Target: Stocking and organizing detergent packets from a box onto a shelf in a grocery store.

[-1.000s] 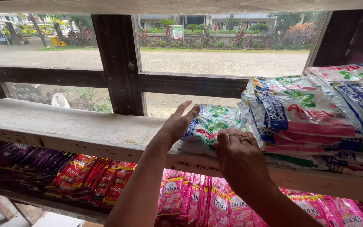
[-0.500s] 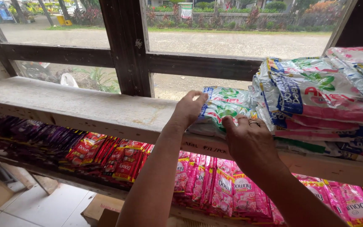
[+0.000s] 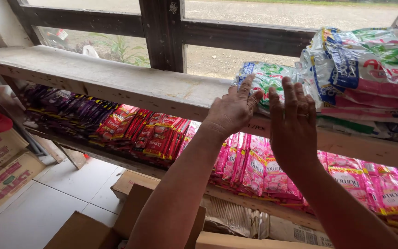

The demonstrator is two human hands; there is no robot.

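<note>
On shelf (image 3: 116, 83), hands hiding sachets (image 3: 268, 78) (partly)

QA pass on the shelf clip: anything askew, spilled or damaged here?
Nothing spilled or torn. The big stack of detergent sachets on the top shelf is uneven, its layers fanned out. Both hands, left hand and right hand, rest on the lower green-and-white sachet pile beside it. Hanging red sachet strips and pink sachet strips look orderly.

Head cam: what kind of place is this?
Likely a small roadside shop. Both hands, left hand and right hand, rest on a stack of green-and-white sachets on a wooden shelf below a window; strips of red sachets and pink sachets hang underneath, with cardboard boxes on the floor.
</note>
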